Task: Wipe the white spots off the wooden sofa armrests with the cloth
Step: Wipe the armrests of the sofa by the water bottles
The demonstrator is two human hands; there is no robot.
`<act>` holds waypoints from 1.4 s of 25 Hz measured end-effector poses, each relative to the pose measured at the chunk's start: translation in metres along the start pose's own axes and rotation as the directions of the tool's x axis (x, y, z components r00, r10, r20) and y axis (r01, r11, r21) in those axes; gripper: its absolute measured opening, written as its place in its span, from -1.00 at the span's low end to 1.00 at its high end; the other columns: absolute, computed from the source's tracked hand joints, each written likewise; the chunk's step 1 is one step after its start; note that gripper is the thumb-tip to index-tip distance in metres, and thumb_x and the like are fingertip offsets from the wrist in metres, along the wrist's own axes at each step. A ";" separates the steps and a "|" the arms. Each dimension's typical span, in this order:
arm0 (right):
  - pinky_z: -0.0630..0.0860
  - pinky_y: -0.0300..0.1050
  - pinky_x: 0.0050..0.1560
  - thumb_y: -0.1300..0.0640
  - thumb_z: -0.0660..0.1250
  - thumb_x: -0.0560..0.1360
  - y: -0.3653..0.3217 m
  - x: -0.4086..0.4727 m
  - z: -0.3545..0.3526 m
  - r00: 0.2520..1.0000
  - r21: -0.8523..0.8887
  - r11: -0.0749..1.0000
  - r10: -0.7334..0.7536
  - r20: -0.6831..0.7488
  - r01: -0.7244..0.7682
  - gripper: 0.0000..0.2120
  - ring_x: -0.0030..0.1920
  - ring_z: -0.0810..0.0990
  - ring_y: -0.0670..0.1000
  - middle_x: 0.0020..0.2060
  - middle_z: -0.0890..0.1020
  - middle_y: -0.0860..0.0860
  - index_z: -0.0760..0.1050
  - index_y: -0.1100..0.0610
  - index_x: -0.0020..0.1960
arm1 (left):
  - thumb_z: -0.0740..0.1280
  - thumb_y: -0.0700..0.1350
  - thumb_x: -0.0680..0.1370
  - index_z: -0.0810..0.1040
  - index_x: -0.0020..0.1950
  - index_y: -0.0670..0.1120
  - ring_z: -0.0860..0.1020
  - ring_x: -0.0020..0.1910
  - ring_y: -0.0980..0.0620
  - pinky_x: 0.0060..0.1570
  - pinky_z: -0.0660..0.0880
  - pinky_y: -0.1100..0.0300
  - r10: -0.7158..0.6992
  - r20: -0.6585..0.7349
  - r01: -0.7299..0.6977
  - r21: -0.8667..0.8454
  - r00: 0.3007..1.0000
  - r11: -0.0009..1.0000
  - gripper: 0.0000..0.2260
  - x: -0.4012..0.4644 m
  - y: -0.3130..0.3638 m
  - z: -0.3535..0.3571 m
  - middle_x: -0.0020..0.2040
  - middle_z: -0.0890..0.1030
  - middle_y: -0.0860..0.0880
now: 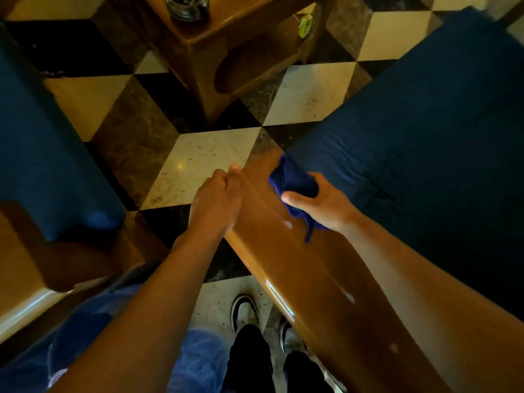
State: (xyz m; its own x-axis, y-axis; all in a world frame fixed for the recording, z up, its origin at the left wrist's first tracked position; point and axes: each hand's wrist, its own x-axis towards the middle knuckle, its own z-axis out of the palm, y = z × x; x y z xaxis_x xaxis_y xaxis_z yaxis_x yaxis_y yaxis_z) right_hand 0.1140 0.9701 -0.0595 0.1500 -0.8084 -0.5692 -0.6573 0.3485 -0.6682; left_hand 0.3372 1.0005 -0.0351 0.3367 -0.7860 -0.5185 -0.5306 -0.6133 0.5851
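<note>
My right hand [320, 202] clamps the crumpled blue cloth [295, 182]; left hand [217, 199], fingers curled, steadies the glossy wooden armrest [297, 268]; I'd press flat over white spots [288, 224].

Two hands [217, 199], one cloth [295, 181], three spots [288, 224].

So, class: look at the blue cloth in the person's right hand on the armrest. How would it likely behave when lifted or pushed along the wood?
The blue cloth is bunched in the right hand with a tail hanging loose, so it is probably floppy and light. The armrest looks glossy, so the cloth would likely slide easily.
</note>
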 end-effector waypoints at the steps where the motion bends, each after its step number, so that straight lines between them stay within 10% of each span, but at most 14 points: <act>1: 0.60 0.19 0.20 -0.42 0.51 0.23 0.016 -0.020 -0.001 0.999 -0.017 1.000 -0.024 -0.032 0.023 -0.24 0.13 0.67 -0.08 0.13 0.69 -0.12 0.48 -0.14 0.34 | -0.10 0.30 0.66 0.47 0.39 -0.05 0.48 0.11 -0.10 0.11 0.37 -0.08 0.052 -0.020 -0.051 0.060 0.998 0.997 -0.41 -0.004 0.001 0.005 0.29 0.56 -0.16; 5: 0.27 0.25 0.53 -0.57 0.04 0.47 0.076 -0.122 0.018 0.974 -0.554 0.828 -0.189 -0.128 0.087 -0.05 0.60 0.19 0.23 0.65 0.14 0.15 -0.18 -0.11 0.67 | -0.07 0.19 0.71 0.34 0.55 -0.06 0.39 0.45 -0.21 0.43 0.26 -0.16 0.187 -0.066 -0.169 0.214 0.980 0.962 -0.46 -0.032 0.004 0.016 0.49 0.44 -0.17; 8: 0.08 0.28 0.59 -0.61 -0.12 0.45 0.057 -0.113 0.016 0.992 -0.558 0.830 -0.069 -0.110 -0.004 -0.10 0.65 -0.04 0.24 0.68 -0.11 0.06 -0.41 -0.25 0.59 | -0.06 0.18 0.70 0.52 0.38 -0.02 0.52 0.25 -0.12 0.16 0.35 -0.01 0.074 -0.114 -0.078 -0.030 0.991 0.997 -0.50 -0.029 0.005 0.008 0.29 0.57 -0.11; 13: -0.01 0.41 0.55 -0.46 -0.02 0.57 -0.008 -0.022 0.038 0.969 -0.568 0.816 -0.214 -0.126 0.107 -0.25 0.64 -0.11 0.32 0.68 -0.16 -0.03 -0.20 -0.26 0.64 | -0.06 0.24 0.68 0.55 0.40 -0.01 0.51 0.32 -0.22 0.28 0.37 -0.08 -0.036 -0.157 0.021 -0.095 0.987 0.995 -0.44 -0.022 0.010 0.010 0.36 0.58 -0.20; 18: -0.03 0.38 0.58 -0.27 0.04 0.67 0.077 -0.144 0.080 0.835 -0.702 0.638 -0.539 -0.113 0.317 -0.44 0.66 -0.07 0.27 0.68 0.05 -0.01 0.11 -0.20 0.64 | -0.06 0.16 0.72 0.27 0.60 -0.11 0.24 0.57 -0.28 0.53 0.15 -0.24 0.227 -0.151 -0.196 0.192 0.962 0.962 -0.46 -0.075 0.010 0.038 0.62 0.26 -0.23; 22: 0.40 0.31 0.36 -0.58 0.02 0.49 0.137 -0.181 0.018 0.921 -0.545 0.824 -0.079 -0.381 -0.154 -0.20 0.45 0.41 0.30 0.56 0.36 0.09 0.10 -0.24 0.63 | -0.05 0.16 0.71 0.35 0.54 -0.10 0.21 0.58 -0.27 0.52 0.18 -0.29 0.356 0.071 -0.357 0.356 0.932 0.864 -0.47 -0.132 0.019 0.071 0.63 0.23 -0.20; 24: 0.56 0.20 0.15 -0.74 0.07 0.25 0.121 -0.148 -0.017 0.945 -0.271 0.915 0.246 -0.217 -0.300 -0.08 0.16 0.61 0.20 0.28 0.62 0.07 0.41 -0.21 0.41 | -0.04 0.14 0.70 0.43 0.47 -0.11 0.25 0.56 -0.26 0.48 0.23 -0.30 0.424 0.165 -0.454 0.406 0.890 0.793 -0.49 -0.150 0.021 0.090 0.60 0.30 -0.19; 26: 0.59 0.13 0.00 -0.76 0.08 0.19 0.111 -0.129 -0.031 0.952 -0.135 0.946 0.281 -0.120 -0.296 -0.10 0.03 0.64 0.14 0.12 0.68 0.04 0.52 -0.11 0.18 | -0.02 0.14 0.70 0.48 0.42 -0.11 0.29 0.54 -0.25 0.46 0.27 -0.28 0.453 0.197 -0.492 0.430 0.870 0.757 -0.51 -0.161 0.021 0.103 0.56 0.35 -0.19; 31: 0.35 0.23 0.46 -0.51 -0.04 0.54 0.188 -0.263 0.023 0.877 -0.386 0.882 0.062 -0.476 -0.271 -0.21 0.51 0.36 0.23 0.54 0.38 0.12 0.15 -0.11 0.64 | 0.02 0.14 0.70 0.47 0.43 -0.12 0.26 0.55 -0.26 0.49 0.22 -0.29 0.459 0.310 -0.553 0.437 0.833 0.709 -0.51 -0.200 0.015 0.126 0.57 0.34 -0.20; 35: 0.16 0.35 0.56 -0.56 -0.09 0.49 0.218 -0.338 0.049 0.784 -0.322 0.810 0.246 -0.570 -0.489 -0.09 0.64 0.07 0.30 0.66 0.09 0.17 0.05 -0.06 0.67 | 0.01 0.16 0.70 0.43 0.49 -0.11 0.18 0.60 -0.25 0.55 0.13 -0.25 0.455 0.444 -0.633 0.469 0.772 0.616 -0.50 -0.228 0.017 0.152 0.61 0.29 -0.21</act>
State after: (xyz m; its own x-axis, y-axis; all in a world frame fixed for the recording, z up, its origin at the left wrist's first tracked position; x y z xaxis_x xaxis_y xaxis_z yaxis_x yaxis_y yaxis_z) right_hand -0.0442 1.3425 -0.0357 -0.4656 -0.8181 -0.3376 -0.8441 0.5251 -0.1085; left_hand 0.1327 1.1814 -0.0016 -0.3271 -0.8511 -0.4107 -0.9047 0.1565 0.3962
